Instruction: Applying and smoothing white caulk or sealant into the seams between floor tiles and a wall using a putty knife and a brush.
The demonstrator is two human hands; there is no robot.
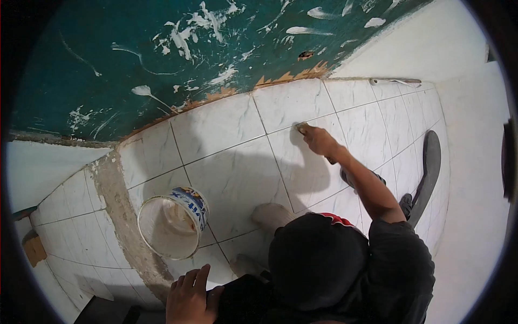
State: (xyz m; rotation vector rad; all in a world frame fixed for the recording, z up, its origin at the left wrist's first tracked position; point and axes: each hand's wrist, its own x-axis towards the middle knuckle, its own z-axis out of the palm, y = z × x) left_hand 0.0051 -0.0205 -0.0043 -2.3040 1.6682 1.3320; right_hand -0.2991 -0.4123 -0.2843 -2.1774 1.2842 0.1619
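My right hand (324, 143) is closed round a short-handled tool (301, 128), which looks like a putty knife. Its tip meets a white floor tile (288, 105) near a grout line; the grip hides most of the handle. At the lower left is my left hand (189, 297), holding nothing, with its fingers extended and thumb apart. What it rests on is hidden. Just beyond it stands a white plastic bucket (141, 229) with a blue label and whitish residue inside. A dark cap (318, 264) covers much of the lower middle.
A green wall (124, 70) with white smears and a chipped lower edge borders the tiles. Rough bare cement (121, 216) runs past the bucket. To the right lie a long grey curved object (430, 162) and, at the wall, a thin white stick-like piece (396, 82).
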